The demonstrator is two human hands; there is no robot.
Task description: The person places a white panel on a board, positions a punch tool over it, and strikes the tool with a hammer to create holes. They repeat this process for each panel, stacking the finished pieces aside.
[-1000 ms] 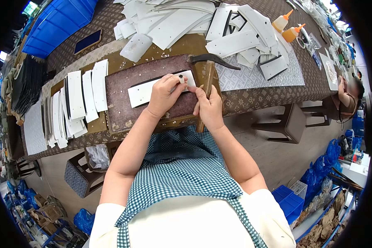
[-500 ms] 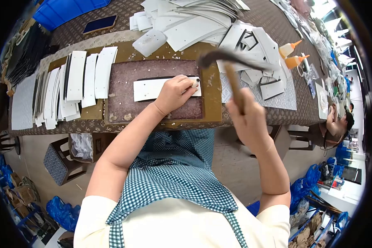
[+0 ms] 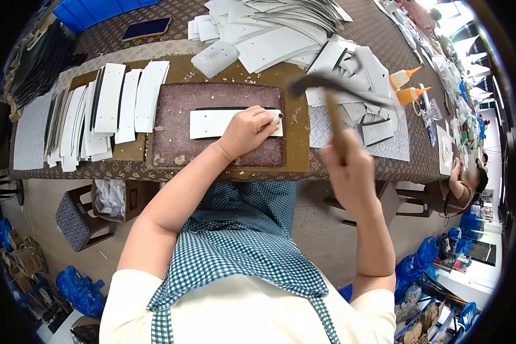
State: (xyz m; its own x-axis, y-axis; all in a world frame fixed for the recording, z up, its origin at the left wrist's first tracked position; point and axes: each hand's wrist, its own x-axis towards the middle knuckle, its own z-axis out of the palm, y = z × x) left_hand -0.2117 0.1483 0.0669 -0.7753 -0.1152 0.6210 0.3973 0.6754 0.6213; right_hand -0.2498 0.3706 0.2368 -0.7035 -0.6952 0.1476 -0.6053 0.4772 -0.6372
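Observation:
My left hand [image 3: 246,132] rests on a white strip [image 3: 207,124] with a dark lower layer. Its fingers are pinched round a small pale tool with a dark round top [image 3: 278,118], like a punch, at the strip's right end. The strip lies on a speckled reddish-brown board [image 3: 178,96]. Off to the right, my right hand [image 3: 351,172] is wrapped round the wooden handle of a hammer [image 3: 336,114]. The hammer's dark curved head is raised, apart from the punch and blurred by motion.
Several white strips [image 3: 108,100] stand in a row at left. White sheets [image 3: 281,40] are piled behind; cut pieces [image 3: 378,123] lie at right beside glue bottles [image 3: 413,94]. A phone [image 3: 146,29] and blue bin [image 3: 92,14] sit back left. Another person [image 3: 461,186] sits far right.
The raised hammer has shifted slightly right and my right hand a little lower. My left hand keeps its pinch on the punch at the strip's right end. The whole view has shifted slightly.

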